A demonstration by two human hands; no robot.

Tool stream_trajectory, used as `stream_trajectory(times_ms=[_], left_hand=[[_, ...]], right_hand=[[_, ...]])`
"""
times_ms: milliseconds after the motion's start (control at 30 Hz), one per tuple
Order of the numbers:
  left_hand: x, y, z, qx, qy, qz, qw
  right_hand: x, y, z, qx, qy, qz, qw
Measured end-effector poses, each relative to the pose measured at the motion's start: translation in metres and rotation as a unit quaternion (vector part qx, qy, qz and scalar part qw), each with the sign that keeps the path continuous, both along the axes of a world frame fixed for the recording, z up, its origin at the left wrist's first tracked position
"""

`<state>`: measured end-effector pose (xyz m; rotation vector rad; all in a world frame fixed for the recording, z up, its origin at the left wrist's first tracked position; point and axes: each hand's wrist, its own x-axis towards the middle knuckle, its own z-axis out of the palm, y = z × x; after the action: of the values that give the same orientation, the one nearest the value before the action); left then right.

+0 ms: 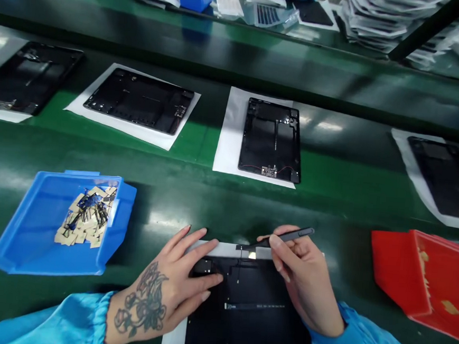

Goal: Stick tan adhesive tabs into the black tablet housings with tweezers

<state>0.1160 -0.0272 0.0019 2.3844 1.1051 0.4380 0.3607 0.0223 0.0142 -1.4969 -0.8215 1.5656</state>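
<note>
Black and slim, a tool (298, 234) sits pinched in the right hand (303, 268), its tip beside a small dark part (241, 247) at the upper edge of the tablet shell (248, 335). The left hand (170, 289), fingers spread and gripping nothing, rests on the shell's upper-left corner; steady pressure there should limit sliding on the white sheet (173, 343), while a light pinch likely spares the part.

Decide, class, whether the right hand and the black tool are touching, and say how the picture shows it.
Touching. The head view shows the right hand pinching the black tool, with the thumb lying against its side.
</note>
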Motion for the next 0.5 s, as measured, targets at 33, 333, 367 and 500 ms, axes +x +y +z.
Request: stream_trajectory(times_ms=[33, 333, 367, 500], left_hand=[[0.000, 0.000, 0.000, 0.003, -0.004, 0.001, 1.000], [0.010, -0.007, 0.000, 0.178, -0.089, -0.043, 0.979], [0.009, -0.008, 0.001, 0.179, -0.081, -0.060, 0.979], [0.006, -0.011, 0.001, 0.178, -0.064, -0.080, 0.979]], right_hand=[[0.000, 0.000, -0.001, -0.003, 0.000, 0.002, 1.000], [-0.016, -0.022, 0.009, -0.065, 0.041, 0.047, 0.996], [-0.019, -0.025, 0.008, -0.065, 0.048, 0.060, 0.995], [-0.023, -0.029, 0.005, -0.025, 0.026, 0.081, 0.996]])
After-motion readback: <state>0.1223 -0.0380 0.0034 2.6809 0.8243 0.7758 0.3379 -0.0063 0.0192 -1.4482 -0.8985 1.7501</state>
